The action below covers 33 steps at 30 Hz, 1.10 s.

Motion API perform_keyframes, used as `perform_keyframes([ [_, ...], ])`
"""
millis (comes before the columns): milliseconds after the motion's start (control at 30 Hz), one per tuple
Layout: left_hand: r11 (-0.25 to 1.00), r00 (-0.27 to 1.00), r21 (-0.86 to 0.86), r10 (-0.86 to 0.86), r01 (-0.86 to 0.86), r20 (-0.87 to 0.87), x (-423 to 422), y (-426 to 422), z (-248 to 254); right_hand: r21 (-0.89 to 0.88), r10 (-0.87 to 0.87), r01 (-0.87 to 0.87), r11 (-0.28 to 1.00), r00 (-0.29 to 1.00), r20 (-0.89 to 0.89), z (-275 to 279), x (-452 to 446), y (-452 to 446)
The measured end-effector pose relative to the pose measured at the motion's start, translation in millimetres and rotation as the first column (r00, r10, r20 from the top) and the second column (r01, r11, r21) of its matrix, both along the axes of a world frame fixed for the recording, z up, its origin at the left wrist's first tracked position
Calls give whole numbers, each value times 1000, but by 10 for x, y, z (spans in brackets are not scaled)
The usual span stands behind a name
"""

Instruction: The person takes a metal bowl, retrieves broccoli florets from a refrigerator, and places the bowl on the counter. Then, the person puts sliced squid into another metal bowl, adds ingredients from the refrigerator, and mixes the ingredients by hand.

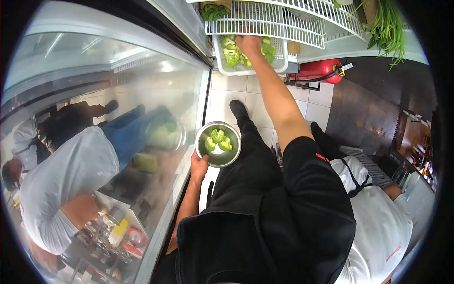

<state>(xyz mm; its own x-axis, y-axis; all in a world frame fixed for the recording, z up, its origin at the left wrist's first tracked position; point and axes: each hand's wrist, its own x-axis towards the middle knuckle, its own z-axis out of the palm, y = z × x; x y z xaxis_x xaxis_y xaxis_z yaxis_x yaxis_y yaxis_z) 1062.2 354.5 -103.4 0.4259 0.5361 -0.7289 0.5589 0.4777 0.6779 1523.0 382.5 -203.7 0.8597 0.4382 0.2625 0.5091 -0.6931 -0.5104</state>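
Note:
My left hand (199,164) is closed on the rim of a round metal bowl (201,157), thumb over the edge. Inside the bowl lie a few green broccoli florets (218,139). My right arm stretches forward into a fridge, and my right hand (249,45) reaches down among the broccoli pieces (231,53) in a white plastic basket (236,72). Its fingers are hidden by the broccoli and the shelf edge, so I cannot see whether they grip a piece.
White wire shelves (269,23) hang just above the basket, with long green stalks (385,28) at the right. An open glass door (156,109) stands at my left, reflecting people. A red fire extinguisher (319,71) is beside the fridge. Close at my right is another person (378,217) in white.

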Motion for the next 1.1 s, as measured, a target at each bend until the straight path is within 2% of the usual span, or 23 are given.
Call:
perform_keyframes([
  [100, 1000, 999, -12, -2, 2, 32, 31, -4, 55, 53, 167, -168, 984, 986, 23, -82, -69, -226],
  [133, 1000, 999, -15, 13, -12, 32, 44, -4, 71, 52, 165, -166, 985, 986, 24, -55, -132, -279],
  [200, 999, 999, -23, 23, -22, 29, 43, -14, 85, 322, 243, -264, 909, 964, 107, -4, -289, -396],
  [233, 1000, 1000, -18, 16, -16, 23, 37, -4, 86, 321, 238, -259, 911, 966, 104, 21, -364, -451],
  [300, 1000, 1000, -13, 6, -5, 17, 47, 8, 91, 291, 317, -284, 914, 945, -74, 13, -444, -527],
  [333, 1000, 1000, -12, -2, 2, 13, 51, 11, 96, 291, 328, -302, 908, 944, -46, 8, -470, -528],
  [467, 999, 999, -2, -37, 37, -15, 4, 26, 46, 222, 301, -268, 937, 944, -131, 181, -542, -491],
  [533, 999, 999, -15, -37, 36, -27, 17, 24, 56, 148, 301, -295, 944, 953, -21, 289, -595, -413],
  [567, 999, 999, -28, -33, 32, -38, 17, 23, 55, 147, 298, -292, 945, 954, -22, 267, -620, -376],
  [633, 999, 999, -27, -38, 37, -30, 5, 16, 48, 51, 198, -199, 979, 980, 31, 229, -677, -320],
  [667, 999, 999, -25, -40, 39, -19, 1, 15, 40, 51, 195, -196, 979, 980, 31, 220, -697, -306],
  [733, 999, 999, -19, -43, 42, -18, -4, 17, 25, 210, 234, -257, 943, 964, 130, 204, -716, -292],
  [833, 999, 999, -18, -43, 43, -24, -31, 18, -8, 264, 181, -205, 942, 977, 113, 362, -933, -411],
  [967, 1000, 1000, -9, -1, 1, -27, 13, -9, 22, 231, 156, -158, 960, 987, 25, 322, -999, -547],
  [1033, 1000, 999, -11, -9, 9, -38, 27, -2, 58, 227, 46, -63, 972, 996, 78, 356, -1011, -574],
  [1067, 1000, 999, -12, -21, 20, -43, 35, 1, 67, 227, 45, -61, 972, 996, 76, 376, -1016, -581],
  [1100, 1000, 999, -12, -22, 22, -42, 26, -3, 52, 257, -76, 65, 964, 997, 34, 401, -1012, -576],
])
